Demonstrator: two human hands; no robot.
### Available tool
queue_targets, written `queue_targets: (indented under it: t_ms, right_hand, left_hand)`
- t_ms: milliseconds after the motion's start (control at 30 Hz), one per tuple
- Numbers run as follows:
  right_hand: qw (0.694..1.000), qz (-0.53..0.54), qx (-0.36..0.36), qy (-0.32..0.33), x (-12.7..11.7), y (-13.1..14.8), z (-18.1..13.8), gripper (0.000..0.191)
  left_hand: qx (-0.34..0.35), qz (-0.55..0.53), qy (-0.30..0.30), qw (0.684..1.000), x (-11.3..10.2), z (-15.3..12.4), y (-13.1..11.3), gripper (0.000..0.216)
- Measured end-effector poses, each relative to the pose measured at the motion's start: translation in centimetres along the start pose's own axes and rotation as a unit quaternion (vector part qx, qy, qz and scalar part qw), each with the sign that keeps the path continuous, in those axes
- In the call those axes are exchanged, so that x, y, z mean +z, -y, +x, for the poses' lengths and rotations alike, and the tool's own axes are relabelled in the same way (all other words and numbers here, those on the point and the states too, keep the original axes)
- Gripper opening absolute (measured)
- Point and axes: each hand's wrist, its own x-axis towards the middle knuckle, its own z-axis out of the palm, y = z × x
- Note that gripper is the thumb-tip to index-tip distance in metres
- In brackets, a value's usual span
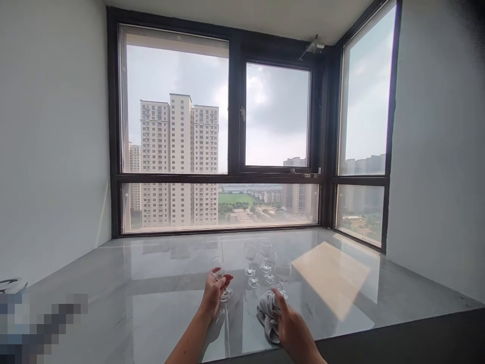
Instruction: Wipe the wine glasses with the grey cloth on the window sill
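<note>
My left hand [217, 289] has its fingers wrapped round a clear stemmed glass [226, 294], whose round foot shows just beside the fingers. Whether that foot rests on the sill or hangs above it, I cannot tell. Bunched in my right hand [290, 321] is a grey cloth [268, 314], held low near the front edge. Just beyond the cloth stands another stemmed glass [283, 275], partly hidden at its foot by my thumb. Behind it several more clear glasses [253, 275] are grouped upright, close together.
The glossy grey sill [159, 303] reflects the window. A dark-framed window [237, 177] runs along the back and turns the corner at right. Sunlight makes a bright patch [333, 275] on the sill. A white round-edged object [12, 285] lies at far left, above a blurred-out area.
</note>
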Motion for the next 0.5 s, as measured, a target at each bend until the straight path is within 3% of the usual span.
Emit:
queue_targets:
  t_ms: [67, 167, 233, 300, 500]
  right_hand:
    - [0.999, -0.024, -0.006, -0.028, -1.9, -2.5, -1.0, 0.061]
    - [0.987, -0.066, 0.032, -0.145, -4.0, -5.6, -1.3, 0.057]
    - [0.967, -0.094, 0.066, -0.226, -4.8, -6.6, -0.9, 0.056]
    - [0.951, -0.117, 0.103, -0.266, -5.2, -7.0, -0.3, 0.055]
    - [0.945, -0.13, 0.215, -0.208, -5.4, -6.8, 0.5, 0.046]
  left_hand:
    - [0.005, 0.04, 0.018, 0.999, 0.2, -0.1, 0.1, 0.045]
    - [0.006, 0.063, 0.043, 0.997, 0.5, -0.2, 0.4, 0.053]
    - [0.009, 0.088, 0.064, 0.994, 0.7, -0.2, 0.6, 0.055]
    - [0.017, 0.112, 0.073, 0.991, 0.8, -0.2, 0.8, 0.053]
    - [0.057, 0.167, 0.071, 0.982, 1.0, -0.3, 1.1, 0.047]
